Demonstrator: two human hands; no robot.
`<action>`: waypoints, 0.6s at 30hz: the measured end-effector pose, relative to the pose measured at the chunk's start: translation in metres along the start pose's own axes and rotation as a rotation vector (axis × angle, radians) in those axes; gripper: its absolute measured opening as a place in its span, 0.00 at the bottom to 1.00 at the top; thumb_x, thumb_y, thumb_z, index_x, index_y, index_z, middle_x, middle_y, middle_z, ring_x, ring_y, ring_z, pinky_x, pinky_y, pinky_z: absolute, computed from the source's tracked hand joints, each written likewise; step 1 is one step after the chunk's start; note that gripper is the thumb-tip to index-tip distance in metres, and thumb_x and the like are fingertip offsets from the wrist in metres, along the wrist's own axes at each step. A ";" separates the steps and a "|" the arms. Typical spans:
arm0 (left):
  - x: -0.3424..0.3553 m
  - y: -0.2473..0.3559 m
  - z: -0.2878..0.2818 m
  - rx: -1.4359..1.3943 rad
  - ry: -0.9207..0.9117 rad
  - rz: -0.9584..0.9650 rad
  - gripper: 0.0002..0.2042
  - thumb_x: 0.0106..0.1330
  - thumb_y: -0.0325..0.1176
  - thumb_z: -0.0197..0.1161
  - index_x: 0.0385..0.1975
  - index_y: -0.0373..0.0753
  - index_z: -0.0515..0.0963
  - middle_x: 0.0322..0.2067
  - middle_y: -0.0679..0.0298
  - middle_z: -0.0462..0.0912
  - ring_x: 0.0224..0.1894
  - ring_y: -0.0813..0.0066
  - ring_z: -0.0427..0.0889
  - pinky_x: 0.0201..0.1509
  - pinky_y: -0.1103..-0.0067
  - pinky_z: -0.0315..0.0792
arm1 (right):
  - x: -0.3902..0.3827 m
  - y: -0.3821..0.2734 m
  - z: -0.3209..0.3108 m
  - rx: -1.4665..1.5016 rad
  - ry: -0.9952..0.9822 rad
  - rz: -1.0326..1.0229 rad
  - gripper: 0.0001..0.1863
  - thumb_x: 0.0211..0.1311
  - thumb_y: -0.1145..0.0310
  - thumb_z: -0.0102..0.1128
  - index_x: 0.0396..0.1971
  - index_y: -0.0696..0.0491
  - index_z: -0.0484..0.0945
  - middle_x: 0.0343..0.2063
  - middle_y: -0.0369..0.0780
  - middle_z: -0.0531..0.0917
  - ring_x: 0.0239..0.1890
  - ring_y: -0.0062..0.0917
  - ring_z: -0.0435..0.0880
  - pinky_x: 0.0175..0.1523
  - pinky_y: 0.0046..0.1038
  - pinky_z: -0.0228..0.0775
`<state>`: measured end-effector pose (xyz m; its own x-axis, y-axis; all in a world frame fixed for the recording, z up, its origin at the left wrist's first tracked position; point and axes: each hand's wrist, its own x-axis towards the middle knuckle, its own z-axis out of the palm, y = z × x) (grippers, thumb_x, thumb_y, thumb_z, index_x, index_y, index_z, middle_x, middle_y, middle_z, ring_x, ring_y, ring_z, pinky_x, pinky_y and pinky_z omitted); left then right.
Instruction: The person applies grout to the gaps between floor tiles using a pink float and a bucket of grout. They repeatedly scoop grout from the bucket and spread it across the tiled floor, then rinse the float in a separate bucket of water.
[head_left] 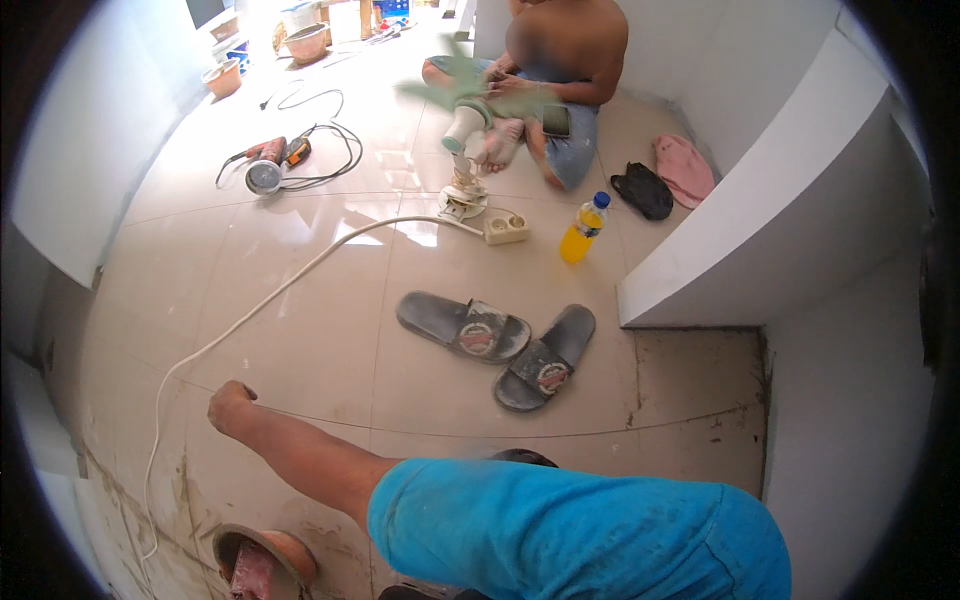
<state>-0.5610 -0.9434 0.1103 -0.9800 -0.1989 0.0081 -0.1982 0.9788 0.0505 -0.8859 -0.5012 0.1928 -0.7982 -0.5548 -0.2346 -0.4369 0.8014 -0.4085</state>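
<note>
My right arm, in a bright blue sleeve, reaches across from the lower right toward the left. My right hand [232, 408] is closed above the tiled floor [300, 350]. Its fingers are curled, and whatever they hold, if anything, is hidden. My left hand is out of sight. Nearest below the hand stands a mortar-stained orange bucket [298, 553] with a reddish block-like thing [252, 572] in it. A white cable [245, 318] curves past the hand's left side to a socket strip [507, 230].
Black slide sandals [465, 327] lie mid-floor. Beyond stand an orange-drink bottle [582, 230] and a green-bladed fan [463, 130]. A corded power tool [265, 170] lies at far left. A shirtless person [575, 50] sits at the back. A white wall section [740, 190] juts in from the right.
</note>
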 end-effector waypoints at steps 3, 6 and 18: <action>-0.003 0.136 -0.024 -0.447 -0.049 -0.443 0.12 0.56 0.36 0.58 0.24 0.32 0.78 0.15 0.57 0.75 0.19 0.68 0.72 0.25 0.68 0.69 | -0.009 0.031 0.019 0.002 -0.036 0.064 0.13 0.58 0.68 0.58 0.43 0.51 0.83 0.44 0.40 0.84 0.43 0.37 0.84 0.40 0.46 0.80; -0.007 0.144 -0.049 -0.206 -0.009 -0.362 0.15 0.57 0.40 0.56 0.24 0.31 0.77 0.17 0.54 0.77 0.20 0.64 0.73 0.27 0.67 0.69 | -0.004 0.028 0.008 0.060 -0.067 0.076 0.13 0.58 0.68 0.58 0.43 0.51 0.83 0.44 0.41 0.84 0.43 0.37 0.84 0.41 0.46 0.79; 0.003 0.067 -0.031 -0.025 -0.034 -0.691 0.31 0.58 0.49 0.63 0.53 0.28 0.72 0.50 0.46 0.77 0.51 0.50 0.76 0.55 0.66 0.68 | 0.011 0.019 0.012 0.093 0.031 0.044 0.12 0.58 0.68 0.59 0.42 0.48 0.84 0.45 0.38 0.84 0.46 0.37 0.83 0.42 0.44 0.79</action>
<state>-0.5764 -0.8797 0.1450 -0.6292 -0.7745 -0.0652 -0.7773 0.6267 0.0561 -0.8982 -0.4950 0.1719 -0.8287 -0.5114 -0.2277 -0.3622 0.7999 -0.4785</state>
